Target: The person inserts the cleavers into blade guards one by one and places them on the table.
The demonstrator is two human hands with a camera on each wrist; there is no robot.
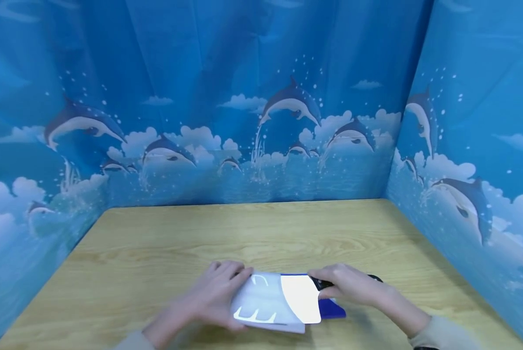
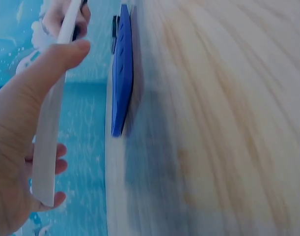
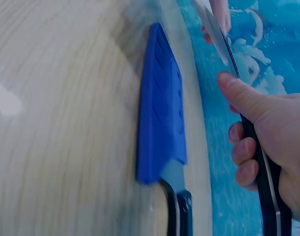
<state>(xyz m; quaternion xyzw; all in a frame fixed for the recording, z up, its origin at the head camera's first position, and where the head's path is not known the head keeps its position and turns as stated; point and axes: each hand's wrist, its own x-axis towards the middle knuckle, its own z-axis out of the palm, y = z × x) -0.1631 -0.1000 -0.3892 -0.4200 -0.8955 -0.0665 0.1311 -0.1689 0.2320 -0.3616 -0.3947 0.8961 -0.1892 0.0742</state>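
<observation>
My left hand [image 1: 219, 294] grips a flat white knife sheath [image 1: 261, 296] by its left end, thumb on one face and fingers on the other in the left wrist view. My right hand [image 1: 349, 284] holds a broad-bladed knife by its black handle [image 3: 270, 191], fingers curled round it. The bright blade [image 1: 300, 299] lies at the sheath's curved mouth; its far part is hidden by the sheath. Below both hands, a second knife in a blue sheath [image 3: 162, 108] lies on the table, its black handle [image 3: 174, 206] sticking out towards the right.
A light wood-grain table [image 1: 191, 238] extends under and beyond the hands. Blue curtains with dolphins [image 1: 292, 102] stand along its back and both sides.
</observation>
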